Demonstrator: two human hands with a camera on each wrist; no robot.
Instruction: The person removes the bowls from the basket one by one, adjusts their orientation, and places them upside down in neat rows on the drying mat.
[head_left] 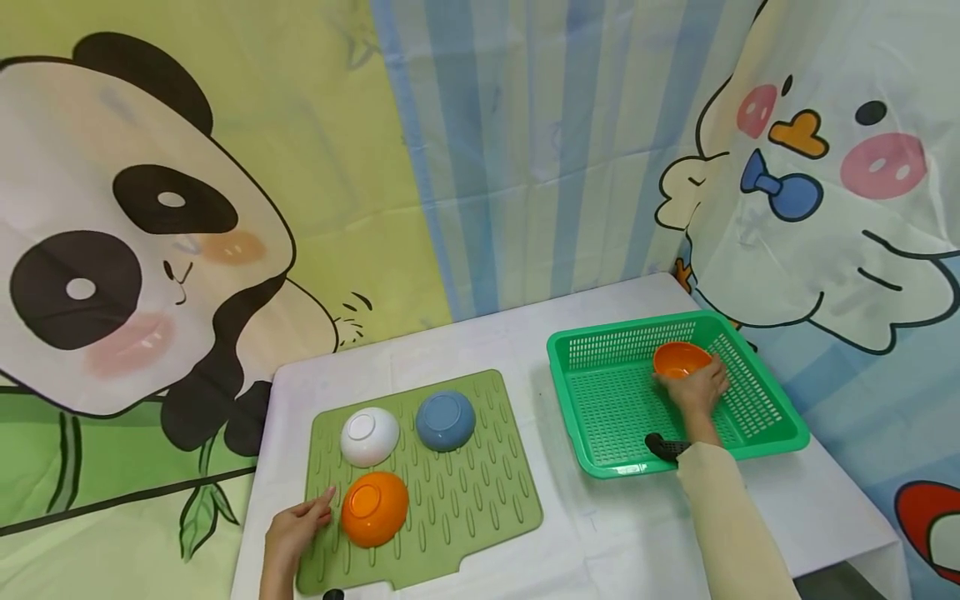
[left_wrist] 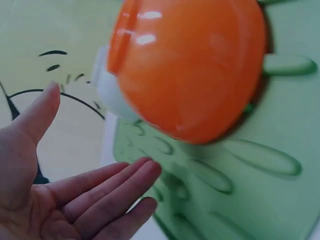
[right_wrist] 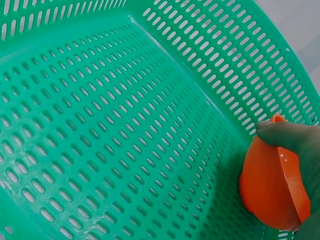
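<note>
My right hand (head_left: 699, 390) pinches the rim of an orange bowl (head_left: 678, 358) inside the green basket (head_left: 611, 471), near its right end. In the right wrist view, the thumb lies over the rim of this bowl (right_wrist: 270, 187), which is tilted. My left hand (head_left: 296, 529) is beside an upside-down orange bowl (head_left: 375, 508) on the green drying mat (head_left: 480, 508). Its fingers are extended and hold nothing; in the left wrist view the palm (left_wrist: 70, 210) faces up below that bowl (left_wrist: 195, 70).
A white bowl (head_left: 370, 437) and a blue bowl (head_left: 446, 421) sit upside down along the mat's far side. The white-covered table (head_left: 517, 350) meets hanging cloths printed with a panda (head_left: 142, 208) and a white bird (head_left: 817, 242).
</note>
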